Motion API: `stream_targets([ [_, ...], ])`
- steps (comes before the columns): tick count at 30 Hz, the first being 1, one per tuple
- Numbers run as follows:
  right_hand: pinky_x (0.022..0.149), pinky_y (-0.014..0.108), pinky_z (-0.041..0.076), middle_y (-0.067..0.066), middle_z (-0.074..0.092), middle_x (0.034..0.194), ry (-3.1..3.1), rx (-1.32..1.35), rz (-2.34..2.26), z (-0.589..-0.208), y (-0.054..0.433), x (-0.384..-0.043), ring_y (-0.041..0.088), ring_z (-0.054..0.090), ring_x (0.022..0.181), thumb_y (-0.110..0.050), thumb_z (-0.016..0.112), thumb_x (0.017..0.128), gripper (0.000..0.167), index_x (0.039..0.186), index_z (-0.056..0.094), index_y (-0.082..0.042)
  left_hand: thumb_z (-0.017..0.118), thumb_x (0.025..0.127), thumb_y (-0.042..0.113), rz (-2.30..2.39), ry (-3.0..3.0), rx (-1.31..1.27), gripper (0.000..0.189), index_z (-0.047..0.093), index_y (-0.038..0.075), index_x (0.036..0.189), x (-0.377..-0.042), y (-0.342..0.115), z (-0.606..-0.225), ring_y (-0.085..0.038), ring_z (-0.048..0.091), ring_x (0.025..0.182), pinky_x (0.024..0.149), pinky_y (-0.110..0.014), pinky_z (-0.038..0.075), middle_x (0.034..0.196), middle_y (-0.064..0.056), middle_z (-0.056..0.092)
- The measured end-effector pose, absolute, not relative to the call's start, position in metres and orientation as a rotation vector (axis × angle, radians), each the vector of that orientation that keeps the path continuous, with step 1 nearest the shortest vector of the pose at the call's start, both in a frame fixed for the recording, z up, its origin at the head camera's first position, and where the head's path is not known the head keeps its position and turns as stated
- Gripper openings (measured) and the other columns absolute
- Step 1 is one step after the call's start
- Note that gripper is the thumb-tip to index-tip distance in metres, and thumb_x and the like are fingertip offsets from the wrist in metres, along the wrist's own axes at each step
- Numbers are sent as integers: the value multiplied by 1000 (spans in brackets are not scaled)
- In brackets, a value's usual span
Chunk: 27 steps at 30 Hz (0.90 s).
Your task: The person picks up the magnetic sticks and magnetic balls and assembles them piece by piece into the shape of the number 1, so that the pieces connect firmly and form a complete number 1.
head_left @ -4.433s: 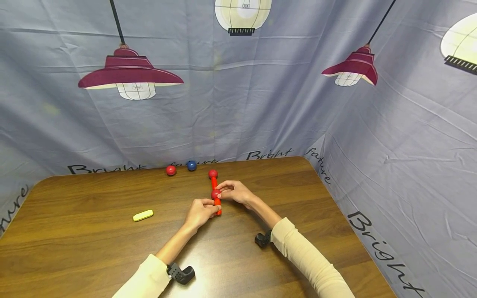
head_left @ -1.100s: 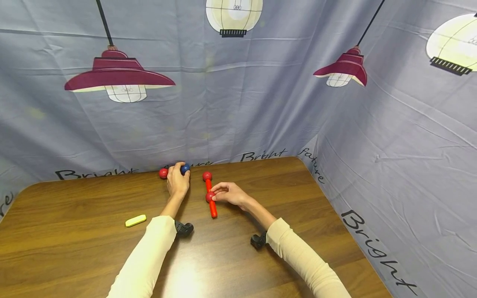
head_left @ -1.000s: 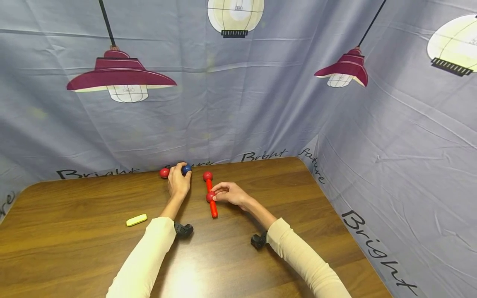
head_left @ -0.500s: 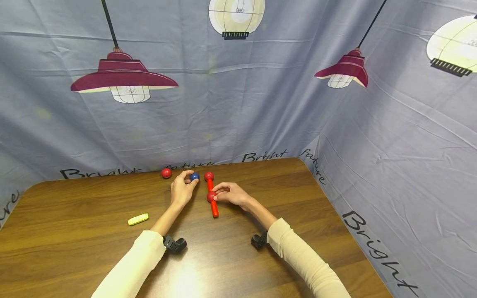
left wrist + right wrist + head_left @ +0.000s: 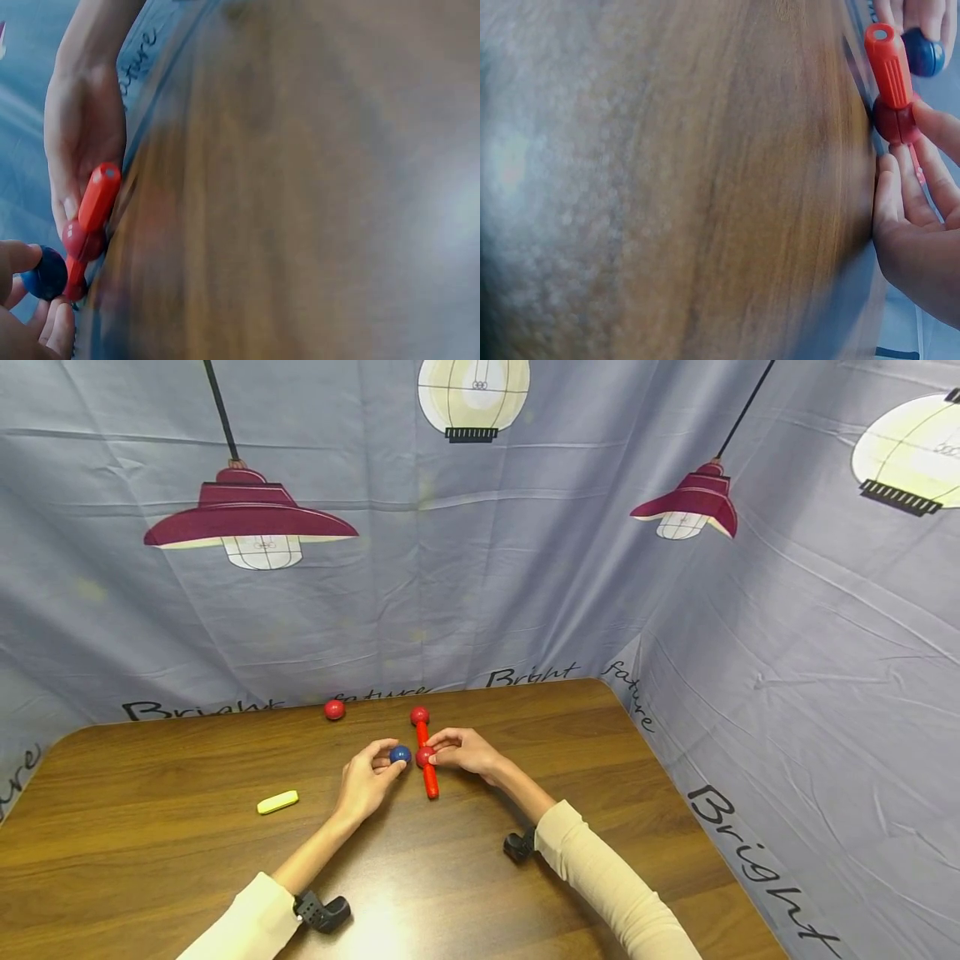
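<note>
My left hand [image 5: 367, 781] pinches a blue ball [image 5: 401, 755] between thumb and fingers, just left of a red ball-and-rod piece. That piece has a red ball [image 5: 420, 716] at its far end, a red rod, a middle red ball [image 5: 425, 757], and a second red rod [image 5: 431, 782] pointing toward me. With thumb and fingertips, my right hand [image 5: 468, 753] holds the middle ball from the right. In the right wrist view the near rod [image 5: 100, 196] ends in a small hole, and the blue ball [image 5: 924, 52] appears close beside it. A small gap separates the blue ball from the middle ball.
A loose red ball [image 5: 334, 710] sits at the back edge of the wooden table [image 5: 187, 860]. To the left lies a short yellow rod [image 5: 277, 802]. A grey curtain [image 5: 480, 610] printed with lamps stands behind the table and along its right side.
My left hand let go of the near rod, took the blue ball from the table's back edge, and brought it toward me beside the middle red ball. My right hand stays on that ball.
</note>
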State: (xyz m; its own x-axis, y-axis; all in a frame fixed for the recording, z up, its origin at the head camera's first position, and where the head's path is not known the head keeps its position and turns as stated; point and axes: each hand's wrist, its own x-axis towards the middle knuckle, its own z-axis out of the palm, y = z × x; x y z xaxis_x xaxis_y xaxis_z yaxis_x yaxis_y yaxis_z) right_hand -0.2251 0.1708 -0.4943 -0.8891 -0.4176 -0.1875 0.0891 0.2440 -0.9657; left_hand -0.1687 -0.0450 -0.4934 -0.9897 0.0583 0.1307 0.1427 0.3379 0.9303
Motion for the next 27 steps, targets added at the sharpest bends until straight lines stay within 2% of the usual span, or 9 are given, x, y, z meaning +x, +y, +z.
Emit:
stream_targets([
  [17, 83, 26, 53, 7, 71, 99, 2111, -297, -1694, -494, 171, -224, 14, 66, 90, -1, 71, 87, 29, 115, 66, 5, 77, 86, 2, -1894, -2603, -267, 29, 68, -4, 113, -118, -37, -495, -27, 70, 90, 78, -34, 58, 100, -12, 71],
  [27, 81, 25, 52, 6, 71, 97, 2125, -285, -1685, -495, 170, -225, 14, 65, 91, -3, 73, 87, 29, 114, 67, 4, 80, 82, 1, -1835, -2614, -372, 29, 70, -2, 109, -106, -27, -502, -21, 70, 83, 74, -29, 58, 95, -9, 70],
])
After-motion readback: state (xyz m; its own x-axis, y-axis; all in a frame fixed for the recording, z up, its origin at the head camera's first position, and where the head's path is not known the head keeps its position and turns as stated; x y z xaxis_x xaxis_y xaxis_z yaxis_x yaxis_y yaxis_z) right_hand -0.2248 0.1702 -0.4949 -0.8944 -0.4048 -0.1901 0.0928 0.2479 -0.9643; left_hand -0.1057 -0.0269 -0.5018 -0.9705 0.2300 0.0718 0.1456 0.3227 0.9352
